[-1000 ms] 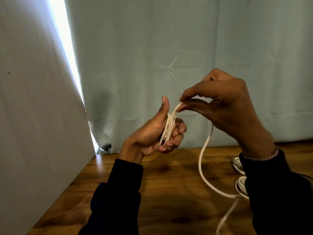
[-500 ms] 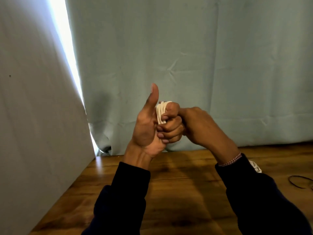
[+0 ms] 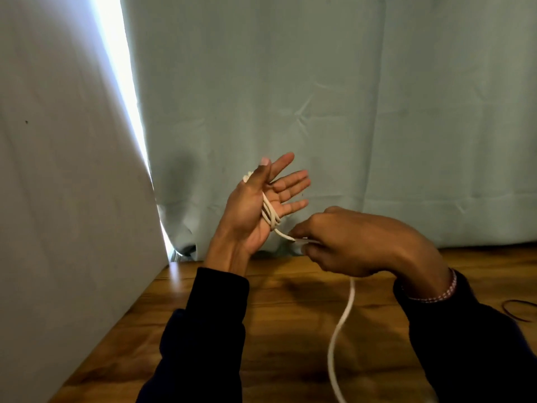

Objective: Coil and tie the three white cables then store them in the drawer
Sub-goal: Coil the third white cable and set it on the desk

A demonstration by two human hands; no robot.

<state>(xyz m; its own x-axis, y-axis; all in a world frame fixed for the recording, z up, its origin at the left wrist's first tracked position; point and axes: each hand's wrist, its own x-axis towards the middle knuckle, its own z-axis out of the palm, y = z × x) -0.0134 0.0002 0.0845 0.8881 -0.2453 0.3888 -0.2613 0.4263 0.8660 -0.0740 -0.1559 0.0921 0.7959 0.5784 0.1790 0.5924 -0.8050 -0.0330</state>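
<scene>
Left hand (image 3: 255,210), fingers spread and grasping nothing, palm facing right, carries several loops of smooth, round white cable (image 3: 270,212) wound across it. Right hand (image 3: 363,242) pinches the cable's running length just beside the palm; the remainder trails down over the glossy brown wooden worktop (image 3: 290,330). A thin dark band (image 3: 520,311) lies at far right.

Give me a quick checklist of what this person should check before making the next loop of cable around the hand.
1. Loops of white cable seated across left hand palm: ok.
2. Left hand fingers spread to take another turn: ok.
3. Right hand pinching the cable near the coil: ok.
4. Slack trailing down over the wooden table: ok.
5. Remaining cable free of tangles: cannot tell, it leaves the picture.
6. Dark band within reach at right: ok.
</scene>
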